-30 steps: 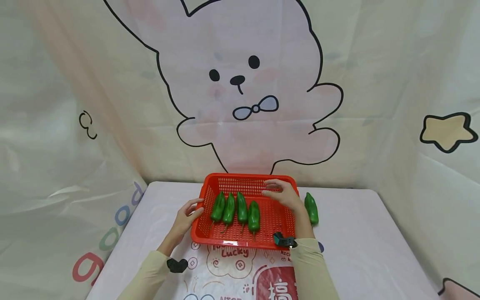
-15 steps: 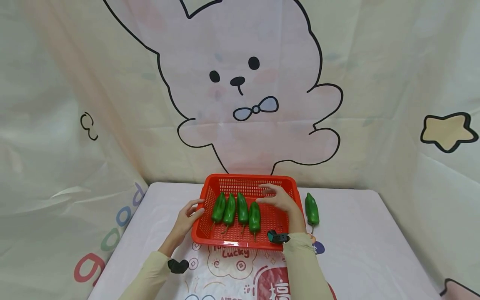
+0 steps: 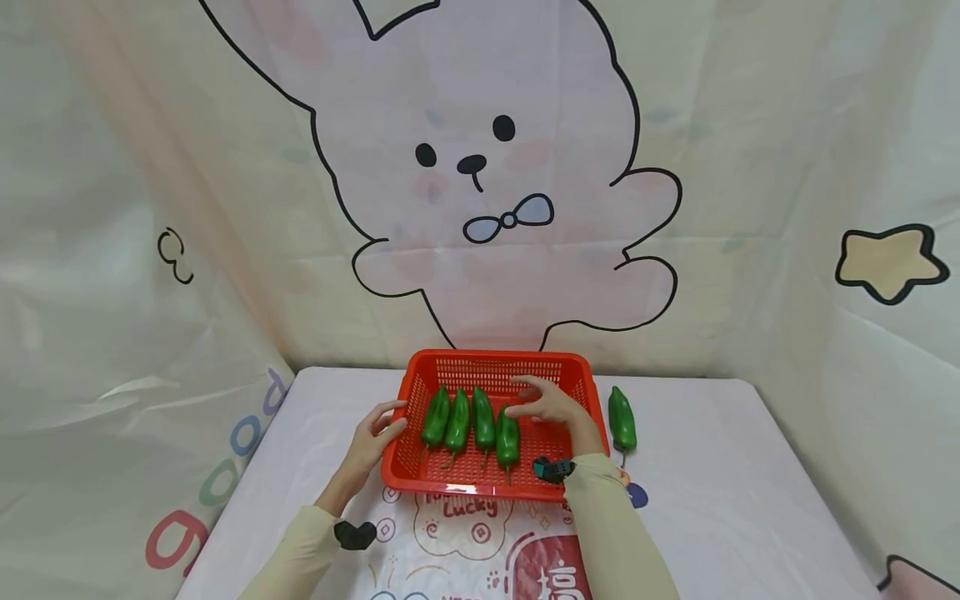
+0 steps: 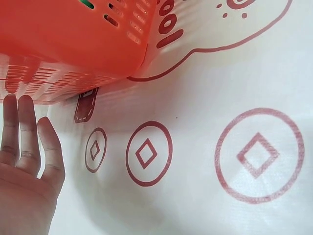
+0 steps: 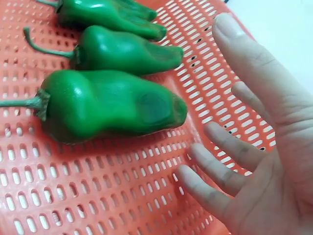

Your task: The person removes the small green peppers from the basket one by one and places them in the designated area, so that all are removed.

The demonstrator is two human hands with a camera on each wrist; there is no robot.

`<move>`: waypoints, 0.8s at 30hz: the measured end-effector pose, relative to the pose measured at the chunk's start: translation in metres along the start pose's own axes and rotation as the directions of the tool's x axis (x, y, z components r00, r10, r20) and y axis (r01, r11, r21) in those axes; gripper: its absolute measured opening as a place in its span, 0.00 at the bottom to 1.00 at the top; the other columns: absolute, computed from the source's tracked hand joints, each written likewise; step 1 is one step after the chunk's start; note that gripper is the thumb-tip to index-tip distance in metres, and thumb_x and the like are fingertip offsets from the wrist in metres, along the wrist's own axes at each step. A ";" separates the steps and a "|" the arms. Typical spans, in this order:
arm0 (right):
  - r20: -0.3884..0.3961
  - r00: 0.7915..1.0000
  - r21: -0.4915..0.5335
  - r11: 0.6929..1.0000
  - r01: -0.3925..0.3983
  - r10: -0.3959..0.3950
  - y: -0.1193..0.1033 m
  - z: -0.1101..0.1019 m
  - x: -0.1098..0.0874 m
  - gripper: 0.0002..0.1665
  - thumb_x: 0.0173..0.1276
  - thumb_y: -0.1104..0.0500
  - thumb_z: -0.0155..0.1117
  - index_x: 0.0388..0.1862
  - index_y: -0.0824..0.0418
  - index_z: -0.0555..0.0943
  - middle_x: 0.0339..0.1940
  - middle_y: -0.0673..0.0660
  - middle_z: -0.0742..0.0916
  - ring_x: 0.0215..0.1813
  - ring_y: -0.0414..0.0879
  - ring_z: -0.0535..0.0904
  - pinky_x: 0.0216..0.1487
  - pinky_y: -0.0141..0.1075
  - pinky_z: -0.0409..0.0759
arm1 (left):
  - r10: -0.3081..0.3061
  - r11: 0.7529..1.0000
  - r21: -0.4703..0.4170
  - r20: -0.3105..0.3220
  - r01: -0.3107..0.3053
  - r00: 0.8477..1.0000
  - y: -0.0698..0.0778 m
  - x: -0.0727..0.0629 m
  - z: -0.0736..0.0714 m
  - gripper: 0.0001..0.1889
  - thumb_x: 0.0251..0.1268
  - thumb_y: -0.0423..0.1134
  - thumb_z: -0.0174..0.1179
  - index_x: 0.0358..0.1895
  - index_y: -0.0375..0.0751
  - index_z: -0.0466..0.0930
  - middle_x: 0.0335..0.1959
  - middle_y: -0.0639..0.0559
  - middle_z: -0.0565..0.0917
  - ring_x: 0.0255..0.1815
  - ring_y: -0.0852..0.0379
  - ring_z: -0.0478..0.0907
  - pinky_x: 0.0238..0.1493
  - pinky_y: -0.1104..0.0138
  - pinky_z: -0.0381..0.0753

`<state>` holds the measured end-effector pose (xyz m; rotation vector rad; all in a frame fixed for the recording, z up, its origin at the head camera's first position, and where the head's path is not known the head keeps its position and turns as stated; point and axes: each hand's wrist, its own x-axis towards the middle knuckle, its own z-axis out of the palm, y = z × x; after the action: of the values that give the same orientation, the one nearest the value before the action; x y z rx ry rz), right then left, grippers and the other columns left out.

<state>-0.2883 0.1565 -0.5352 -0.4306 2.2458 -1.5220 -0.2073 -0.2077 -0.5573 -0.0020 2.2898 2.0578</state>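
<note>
A red plastic basket [image 3: 472, 488] holds several green peppers lying side by side, stems toward the person. At the basket's left side is my left hand [image 3: 375, 433]; in the left wrist view its straight fingers [image 4: 28, 134] reach up to the slotted wall. My right hand [image 3: 553, 408] hovers inside the basket, thumb and fingers spread, with nothing between them. It is beside the tip of the rightmost green pepper [image 3: 507, 446]. In the right wrist view, a gap shows between that pepper [image 5: 110, 105] and the fingertips.
Another green pepper [image 3: 622, 421] lies on the white-covered table [image 3: 712, 475], just right of the basket. A curtain [image 3: 480, 292] with a cartoon animal hangs behind the table's back edge.
My right hand has moved left and slightly down over the basket, nearer the rightmost pepper. My left hand and the peppers have stayed in place.
</note>
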 end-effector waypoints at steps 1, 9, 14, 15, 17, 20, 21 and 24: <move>0.015 1.000 0.000 1.000 -0.004 0.004 0.000 0.001 0.000 0.42 0.67 0.56 0.74 0.76 0.62 0.68 0.65 0.72 0.74 0.61 0.64 0.74 0.54 0.56 0.81 | -0.001 1.000 0.000 0.001 0.001 1.000 0.000 0.000 0.000 0.23 0.74 0.43 0.64 0.68 0.47 0.74 0.56 0.35 0.77 0.50 0.42 0.80 0.45 0.57 0.86; 0.042 0.998 0.052 0.997 -0.056 0.054 0.005 0.008 0.002 0.43 0.66 0.57 0.76 0.76 0.62 0.68 0.66 0.71 0.75 0.64 0.62 0.74 0.57 0.54 0.80 | -0.009 1.000 -0.019 0.007 0.009 1.000 0.001 -0.001 0.000 0.23 0.74 0.42 0.63 0.68 0.47 0.74 0.55 0.35 0.77 0.49 0.41 0.80 0.44 0.57 0.86; 0.065 0.998 -0.028 0.999 -0.022 0.024 0.007 0.012 0.003 0.43 0.64 0.58 0.77 0.75 0.63 0.69 0.67 0.68 0.76 0.67 0.62 0.72 0.60 0.53 0.78 | -0.005 1.000 -0.026 0.007 0.005 1.000 0.000 -0.001 0.000 0.23 0.74 0.41 0.63 0.69 0.46 0.74 0.54 0.35 0.77 0.49 0.41 0.80 0.44 0.57 0.86; 0.069 0.997 -0.046 0.999 -0.017 0.020 0.007 0.013 0.002 0.43 0.63 0.58 0.77 0.75 0.63 0.70 0.68 0.67 0.76 0.67 0.62 0.71 0.61 0.53 0.77 | -0.004 1.000 -0.027 0.006 0.004 1.000 0.000 -0.001 0.000 0.23 0.74 0.41 0.63 0.69 0.46 0.74 0.54 0.35 0.77 0.49 0.41 0.80 0.44 0.57 0.86; 0.066 0.998 -0.071 0.997 -0.012 0.017 0.007 0.014 0.002 0.43 0.63 0.57 0.78 0.74 0.62 0.71 0.68 0.66 0.76 0.67 0.62 0.71 0.62 0.55 0.75 | -0.004 1.000 -0.029 0.007 0.004 1.000 0.000 -0.001 0.000 0.23 0.74 0.41 0.63 0.69 0.45 0.74 0.55 0.35 0.77 0.49 0.41 0.80 0.44 0.57 0.86; 0.059 0.998 -0.076 0.997 -0.009 0.014 0.007 0.016 0.002 0.42 0.61 0.59 0.79 0.73 0.63 0.72 0.67 0.65 0.76 0.66 0.63 0.71 0.63 0.56 0.74 | -0.006 0.999 -0.033 0.009 0.006 1.000 0.001 -0.002 0.000 0.23 0.74 0.41 0.63 0.69 0.46 0.74 0.55 0.35 0.77 0.50 0.42 0.80 0.44 0.57 0.86; 0.057 0.998 -0.077 0.997 -0.007 0.011 0.007 0.016 0.003 0.42 0.61 0.59 0.79 0.73 0.63 0.72 0.67 0.65 0.76 0.66 0.63 0.71 0.63 0.56 0.74 | -0.008 0.999 -0.031 0.009 0.008 1.000 0.001 -0.002 0.000 0.23 0.74 0.41 0.63 0.69 0.46 0.74 0.55 0.35 0.77 0.50 0.42 0.80 0.44 0.57 0.86; 0.054 0.999 -0.089 0.996 0.003 0.002 0.009 0.018 0.004 0.42 0.61 0.60 0.79 0.72 0.65 0.72 0.67 0.66 0.76 0.65 0.62 0.72 0.63 0.55 0.74 | -0.011 0.999 -0.033 0.009 0.011 1.000 0.002 -0.003 0.001 0.23 0.74 0.41 0.63 0.68 0.47 0.74 0.56 0.35 0.76 0.50 0.41 0.80 0.44 0.56 0.86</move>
<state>-0.2838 0.1435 -0.5497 -0.4916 2.2779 -1.3979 -0.2044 -0.2071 -0.5551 -0.0069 2.2452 2.0864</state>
